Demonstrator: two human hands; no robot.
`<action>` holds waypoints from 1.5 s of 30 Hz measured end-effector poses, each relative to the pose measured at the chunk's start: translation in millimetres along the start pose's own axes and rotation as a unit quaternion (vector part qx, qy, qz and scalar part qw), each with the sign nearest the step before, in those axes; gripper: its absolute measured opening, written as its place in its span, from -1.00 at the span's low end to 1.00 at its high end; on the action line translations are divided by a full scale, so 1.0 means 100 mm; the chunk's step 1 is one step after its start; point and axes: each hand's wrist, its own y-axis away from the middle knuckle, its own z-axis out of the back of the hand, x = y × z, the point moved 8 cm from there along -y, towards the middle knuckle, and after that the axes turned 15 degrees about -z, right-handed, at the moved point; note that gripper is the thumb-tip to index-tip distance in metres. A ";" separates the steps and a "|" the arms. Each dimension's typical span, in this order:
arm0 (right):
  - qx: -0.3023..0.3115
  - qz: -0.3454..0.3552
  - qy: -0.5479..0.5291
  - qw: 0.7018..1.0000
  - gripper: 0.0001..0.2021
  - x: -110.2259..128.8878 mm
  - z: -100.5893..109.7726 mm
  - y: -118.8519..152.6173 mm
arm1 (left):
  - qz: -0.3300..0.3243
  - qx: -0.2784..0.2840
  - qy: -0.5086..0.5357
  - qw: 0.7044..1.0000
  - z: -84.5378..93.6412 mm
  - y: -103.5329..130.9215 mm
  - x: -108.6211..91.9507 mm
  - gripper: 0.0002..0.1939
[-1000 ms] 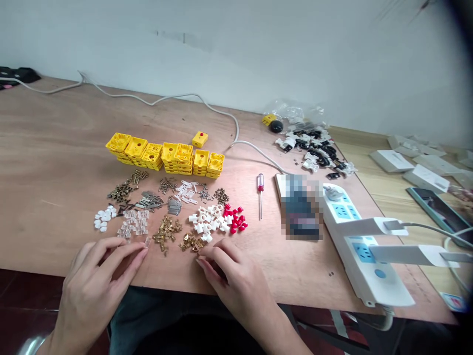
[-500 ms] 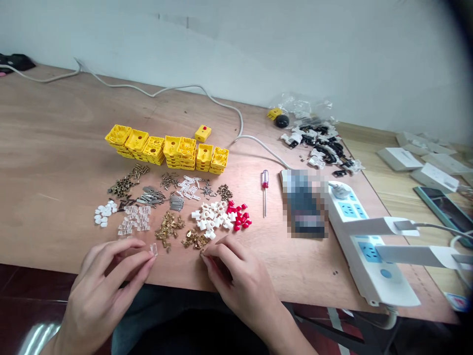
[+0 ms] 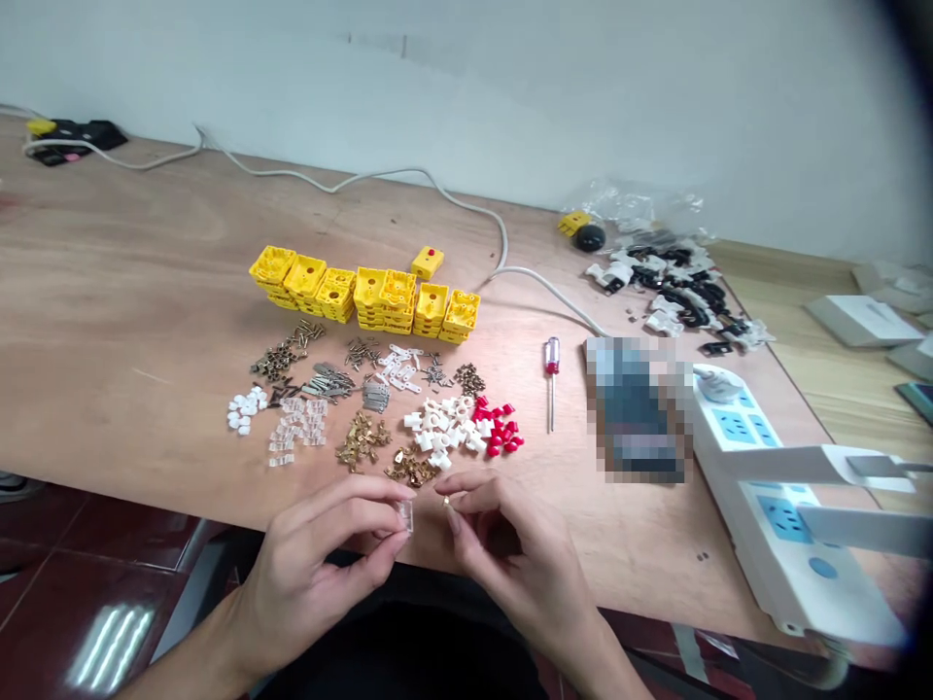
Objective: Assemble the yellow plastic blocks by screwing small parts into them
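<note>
Nearer the right hand [image 3: 514, 544] now, clear piece [image 3: 407, 515]

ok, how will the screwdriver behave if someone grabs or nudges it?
Likely stiff: the screwdriver has a straight, thin metal shaft. Probably handle-heavy, since the clear handle is much thicker. A nudge may roll it in an arc, given that taper; I can't tell whether the handle has flats that would stop it.
</note>
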 end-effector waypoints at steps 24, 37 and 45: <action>-0.036 0.031 0.034 0.998 -0.64 0.01 0.05 -0.02 | 0.021 0.011 0.122 0.992 -0.20 0.05 0.10 -0.66; 0.020 0.062 -0.054 0.996 -0.91 0.11 0.00 0.00 | 0.018 0.022 0.120 0.992 -0.18 0.02 0.09 -0.73; 0.046 0.042 -0.041 0.997 -0.84 0.01 -0.07 0.01 | 0.052 0.024 0.169 0.984 -0.17 0.04 0.16 -0.77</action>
